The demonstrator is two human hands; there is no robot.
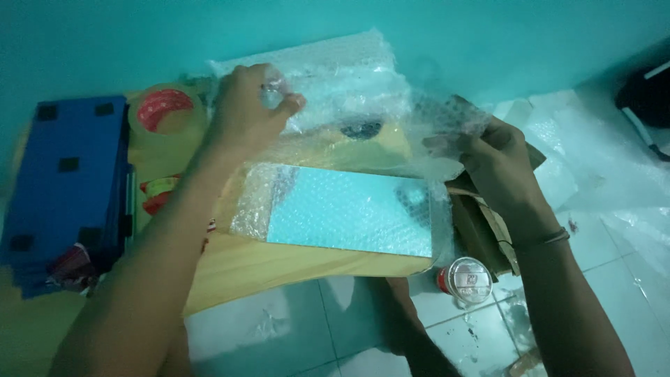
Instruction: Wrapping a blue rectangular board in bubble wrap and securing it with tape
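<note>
A flat rectangular panel (349,213) with a shiny pale-blue face lies on a low wooden board (265,269), partly covered by clear bubble wrap (349,77). My left hand (248,108) pinches the upper left part of the bubble wrap, lifted above the panel. At the panel's right end my right hand (495,164) grips the wrap's right edge. The sheet is bunched up between both hands.
A roll of brown packing tape (167,112) sits at the board's far left, beside a blue box (66,181). A small round container with a clear lid (466,281) stands on the tiled floor. Brown cardboard (481,237) lies under my right hand. More plastic wrap (600,174) spreads at right.
</note>
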